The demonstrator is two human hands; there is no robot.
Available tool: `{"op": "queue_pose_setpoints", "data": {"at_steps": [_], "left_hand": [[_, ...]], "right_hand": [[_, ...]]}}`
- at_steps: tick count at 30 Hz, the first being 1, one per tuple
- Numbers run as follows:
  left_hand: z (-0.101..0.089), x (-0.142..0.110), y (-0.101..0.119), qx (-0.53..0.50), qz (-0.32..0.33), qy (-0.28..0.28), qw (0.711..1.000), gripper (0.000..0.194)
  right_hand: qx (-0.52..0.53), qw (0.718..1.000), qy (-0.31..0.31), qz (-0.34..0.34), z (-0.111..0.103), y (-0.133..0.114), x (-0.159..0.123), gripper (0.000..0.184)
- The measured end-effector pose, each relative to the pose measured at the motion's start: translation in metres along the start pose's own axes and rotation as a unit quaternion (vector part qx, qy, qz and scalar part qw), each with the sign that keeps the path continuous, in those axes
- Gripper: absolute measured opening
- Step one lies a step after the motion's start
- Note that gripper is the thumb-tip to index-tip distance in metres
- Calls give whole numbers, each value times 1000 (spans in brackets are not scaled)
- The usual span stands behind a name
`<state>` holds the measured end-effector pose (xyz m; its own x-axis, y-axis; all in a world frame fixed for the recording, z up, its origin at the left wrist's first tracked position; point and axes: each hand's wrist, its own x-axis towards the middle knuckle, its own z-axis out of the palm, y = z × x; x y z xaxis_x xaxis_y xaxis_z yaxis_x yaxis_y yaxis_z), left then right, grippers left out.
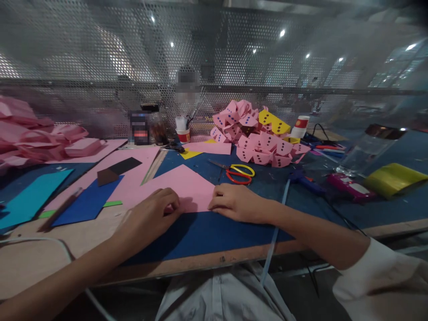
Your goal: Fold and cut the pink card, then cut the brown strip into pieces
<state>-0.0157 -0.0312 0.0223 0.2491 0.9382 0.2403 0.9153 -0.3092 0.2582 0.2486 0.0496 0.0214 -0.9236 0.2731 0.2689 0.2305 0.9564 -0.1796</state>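
Note:
A pink paper sheet point(190, 189) lies on the dark blue work surface in front of me, one corner pointing away. My left hand point(152, 214) is closed at its near left edge, fingers curled with thumb and fingertips meeting the paper. On the right corner, my right hand point(236, 203) pinches the sheet with bent fingers. Just beyond that hand lie scissors point(238, 173) with one red and one yellow handle, blades pointing left. A blue glue gun point(306, 182) rests to the right, near my right forearm.
Folded pink pieces with dark dots point(264, 147) are heaped at the back; more pink pieces point(47, 138) pile up far left. Blue point(88, 205) and turquoise sheets point(35, 198) lie left. At right are a clear jar point(366, 149), a magenta device point(349, 186) and a yellow roll point(396, 179).

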Motion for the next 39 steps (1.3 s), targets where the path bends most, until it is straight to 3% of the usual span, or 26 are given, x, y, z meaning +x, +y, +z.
{"op": "queue_pose_setpoints", "data": {"at_steps": [9, 17, 39], "left_hand": [[12, 5, 5, -10, -16, 15, 1000, 13], [10, 1, -1, -32, -45, 4, 998, 8], [1, -18, -37, -45, -54, 53, 996, 24]], "right_hand": [[-3, 1000, 3, -2, 0, 0, 0, 22], [2, 1000, 4, 1, 0, -1, -1, 22], [5, 1000, 11, 2, -1, -3, -1, 20]]}}
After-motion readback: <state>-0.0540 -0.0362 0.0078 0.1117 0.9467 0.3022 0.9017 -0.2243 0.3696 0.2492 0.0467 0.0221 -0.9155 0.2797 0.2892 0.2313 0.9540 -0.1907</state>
